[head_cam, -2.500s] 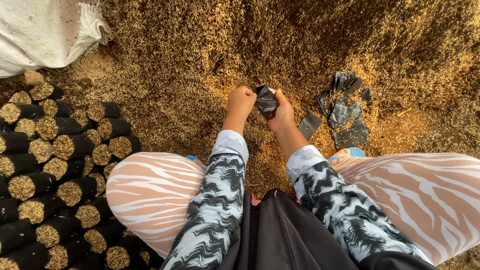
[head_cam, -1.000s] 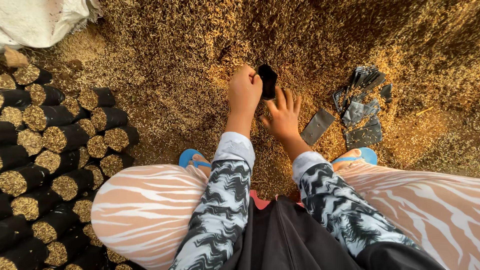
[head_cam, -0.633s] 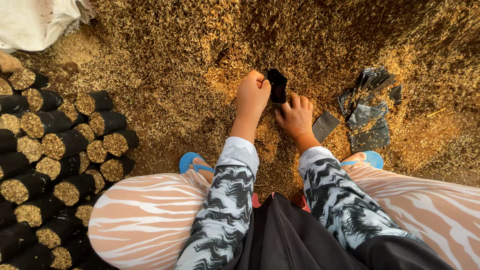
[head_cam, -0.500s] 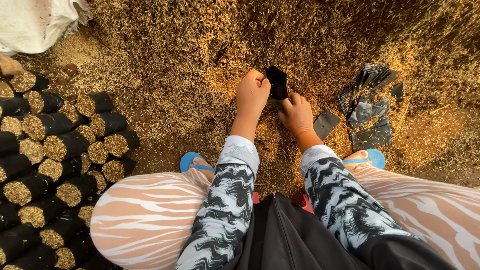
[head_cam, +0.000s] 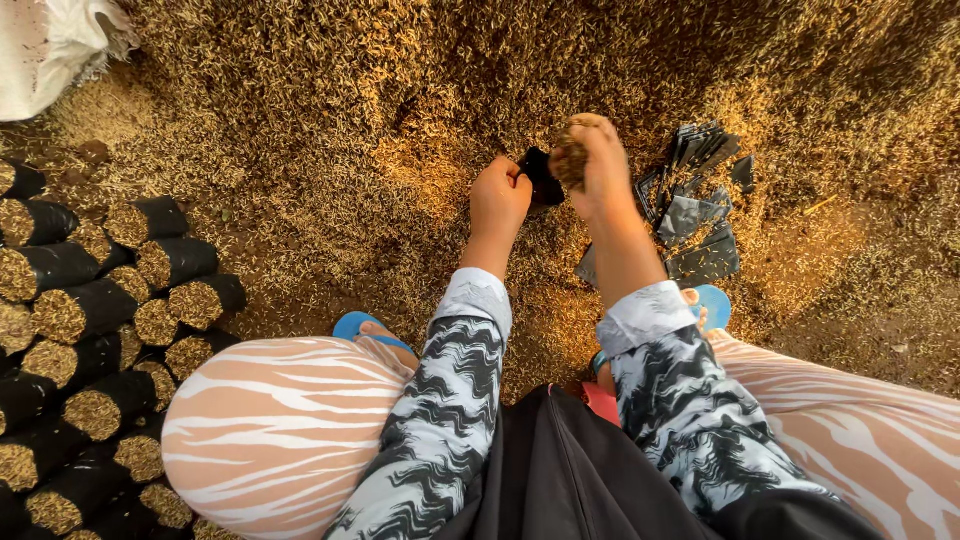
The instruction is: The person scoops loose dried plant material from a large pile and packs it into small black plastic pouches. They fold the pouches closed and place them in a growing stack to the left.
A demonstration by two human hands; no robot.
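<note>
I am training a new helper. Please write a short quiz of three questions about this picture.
1. True or false: the left hand holds the small black bag.
2. What is in the right hand? A) husk B) scissors C) rope
3. On which side of the person do the filled bags lie stacked?

Key: 1 true; 2 A; 3 the left side.

left hand (head_cam: pixel 500 198) clenched, right hand (head_cam: pixel 597 160) cupped
</note>
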